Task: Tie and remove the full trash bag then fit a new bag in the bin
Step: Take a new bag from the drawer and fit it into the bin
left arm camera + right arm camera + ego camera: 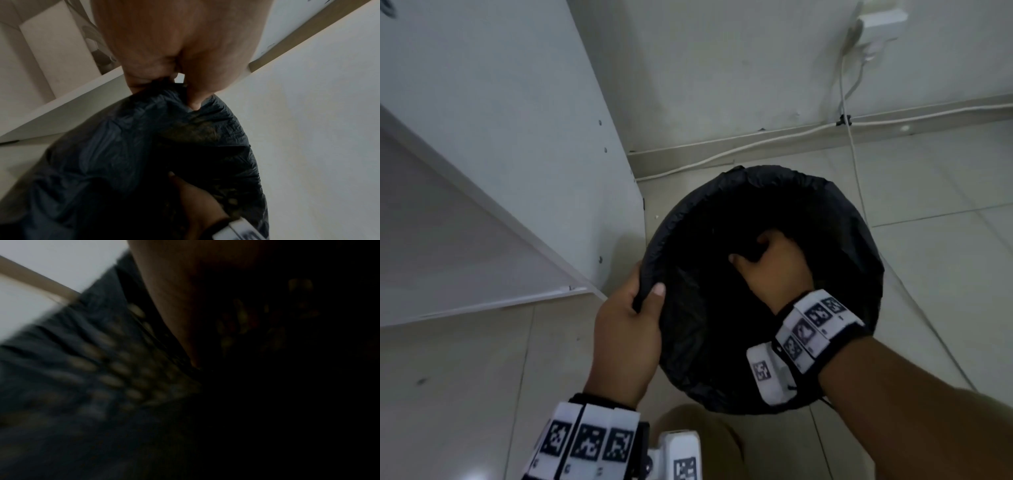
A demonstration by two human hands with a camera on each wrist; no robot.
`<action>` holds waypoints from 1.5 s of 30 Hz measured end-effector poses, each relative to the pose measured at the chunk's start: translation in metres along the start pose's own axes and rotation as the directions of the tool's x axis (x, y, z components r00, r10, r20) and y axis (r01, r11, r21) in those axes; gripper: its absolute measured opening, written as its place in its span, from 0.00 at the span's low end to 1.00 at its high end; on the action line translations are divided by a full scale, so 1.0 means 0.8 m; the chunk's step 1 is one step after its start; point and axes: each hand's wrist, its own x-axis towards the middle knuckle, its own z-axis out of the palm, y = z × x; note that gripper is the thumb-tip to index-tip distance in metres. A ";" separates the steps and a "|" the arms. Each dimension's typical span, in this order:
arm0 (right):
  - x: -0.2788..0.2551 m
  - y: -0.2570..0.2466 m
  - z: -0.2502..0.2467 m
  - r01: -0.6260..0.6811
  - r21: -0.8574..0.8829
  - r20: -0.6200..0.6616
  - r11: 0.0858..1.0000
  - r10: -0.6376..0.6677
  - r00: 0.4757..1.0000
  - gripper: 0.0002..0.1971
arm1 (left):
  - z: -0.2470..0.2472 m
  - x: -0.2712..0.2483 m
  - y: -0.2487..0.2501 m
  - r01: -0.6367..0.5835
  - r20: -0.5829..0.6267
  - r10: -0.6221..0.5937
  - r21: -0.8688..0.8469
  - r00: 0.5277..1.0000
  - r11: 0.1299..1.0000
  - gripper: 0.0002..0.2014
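Note:
A round bin stands on the tiled floor with a black trash bag (825,212) lining it and folded over its rim. My left hand (640,298) grips the bagged rim on the bin's left side, thumb inside and fingers outside; the left wrist view shows this left hand (180,91) pinching the gathered black plastic (123,146). My right hand (753,253) reaches down inside the bin, its fingers curled on a fold of the bag. The right wrist view is dark and blurred, showing only bag plastic (113,369) with mesh holes behind it.
A white cabinet (500,137) stands close to the bin's left. White cables (756,144) run along the skirting behind it, up to a wall socket (876,24). Open tiled floor (945,192) lies to the right. My knee (705,431) is just below the bin.

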 end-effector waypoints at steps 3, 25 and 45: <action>0.030 0.010 0.030 -0.066 -0.020 0.219 0.998 0.069 0.973 0.42 | -0.004 -0.005 -0.003 0.010 -0.001 -0.010 0.005 1.000 1.000 0.17; 0.050 -0.039 0.105 -0.268 0.285 0.601 0.920 0.046 0.798 0.41 | -0.007 -0.012 0.006 -0.009 0.078 0.010 -0.018 0.997 1.000 0.18; 0.025 -0.004 0.102 0.007 0.033 0.661 0.999 -0.027 0.750 0.45 | -0.008 -0.004 0.007 -0.017 0.074 0.015 0.037 0.997 0.999 0.19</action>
